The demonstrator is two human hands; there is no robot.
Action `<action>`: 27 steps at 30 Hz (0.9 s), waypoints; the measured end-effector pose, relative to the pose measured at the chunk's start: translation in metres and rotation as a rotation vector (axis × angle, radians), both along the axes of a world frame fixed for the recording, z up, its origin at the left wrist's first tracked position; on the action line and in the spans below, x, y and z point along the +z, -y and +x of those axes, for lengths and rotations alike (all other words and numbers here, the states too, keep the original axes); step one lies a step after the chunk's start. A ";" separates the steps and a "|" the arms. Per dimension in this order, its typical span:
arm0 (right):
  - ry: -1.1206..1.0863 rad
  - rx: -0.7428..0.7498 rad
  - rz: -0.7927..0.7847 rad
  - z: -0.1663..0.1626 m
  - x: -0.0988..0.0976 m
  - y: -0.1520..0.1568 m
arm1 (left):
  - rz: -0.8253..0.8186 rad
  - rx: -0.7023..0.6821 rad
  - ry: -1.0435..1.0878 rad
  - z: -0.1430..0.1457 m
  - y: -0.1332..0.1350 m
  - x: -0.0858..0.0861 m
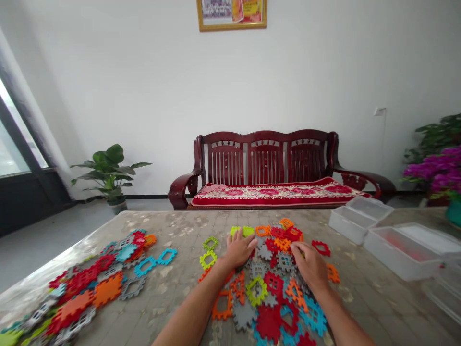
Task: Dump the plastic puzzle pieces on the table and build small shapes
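My left hand point(240, 249) lies palm down at the far left side of a pile of plastic interlocking tiles, fingers spread. Its fingertips reach a lime-green tile point(248, 231). On the pile's right side my right hand point(310, 263) has its fingers curled together, near an orange tile point(283, 244); whatever they pinch is mostly hidden. Between the hands are grey tiles point(264, 252) and a grey window tile point(285, 261). Closer to me lie a lime-green frame tile point(257, 291), a red tile point(269, 322) and a blue window tile point(314, 316).
A second spread of mixed tiles point(108, 288) covers the table's left side. Clear plastic boxes with lids point(401, 259) stand at the right, one holding something reddish. A flower pot point(454, 212) is at the right edge. Beyond the table stands a wooden bench point(264, 161).
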State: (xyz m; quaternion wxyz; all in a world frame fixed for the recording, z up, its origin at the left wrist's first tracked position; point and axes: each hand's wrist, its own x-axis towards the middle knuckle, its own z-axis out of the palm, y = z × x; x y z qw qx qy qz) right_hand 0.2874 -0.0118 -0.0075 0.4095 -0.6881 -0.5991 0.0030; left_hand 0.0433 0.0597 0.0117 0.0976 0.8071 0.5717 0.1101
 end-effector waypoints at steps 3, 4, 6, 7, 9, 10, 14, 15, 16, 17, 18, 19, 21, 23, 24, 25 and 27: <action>0.113 -0.086 0.012 0.014 0.007 0.001 | -0.005 0.053 -0.004 -0.021 0.004 0.005; 0.157 -0.130 0.000 0.021 0.008 0.001 | 0.000 0.092 -0.009 -0.033 0.005 0.005; 0.224 -0.248 -0.057 0.037 0.009 -0.001 | 0.009 0.242 -0.043 -0.059 0.010 0.003; 0.242 -0.310 -0.100 0.044 0.008 -0.002 | 0.008 0.308 -0.066 -0.072 0.013 0.001; 0.257 -0.368 -0.194 0.053 0.004 -0.004 | 0.022 0.370 -0.105 -0.089 0.018 -0.005; 0.254 -0.354 -0.234 0.055 0.002 -0.005 | 0.033 0.387 -0.118 -0.092 0.020 -0.007; 0.217 -0.220 -0.299 0.042 0.001 -0.007 | 0.029 0.379 -0.026 -0.075 0.023 -0.011; 0.208 -0.204 -0.299 0.037 0.002 -0.008 | 0.016 0.368 0.049 -0.067 0.022 -0.011; 0.198 -0.195 -0.296 0.033 0.003 -0.008 | 0.005 0.360 0.164 -0.059 0.020 -0.010; 0.181 -0.188 -0.289 0.029 0.004 -0.009 | -0.004 0.355 0.304 -0.052 0.018 -0.009; 0.151 -0.182 -0.276 0.026 0.006 -0.010 | -0.009 0.352 0.446 -0.047 0.015 -0.009; 0.108 -0.175 -0.257 0.023 0.007 -0.012 | -0.012 0.349 0.575 -0.042 0.012 -0.008; -0.017 -0.139 -0.201 0.017 0.011 -0.014 | -0.019 0.328 0.754 -0.037 0.007 -0.007; -0.174 -0.035 -0.134 0.007 0.016 -0.016 | -0.038 0.286 0.830 -0.034 0.003 -0.004; -0.250 0.045 -0.106 0.000 0.019 -0.016 | -0.052 0.261 0.865 -0.032 0.003 -0.001; -0.319 0.138 -0.086 -0.008 0.023 -0.016 | -0.072 0.223 0.904 -0.030 0.003 0.002; -0.402 0.329 -0.076 -0.022 0.031 -0.015 | -0.119 0.109 0.966 -0.027 0.004 0.010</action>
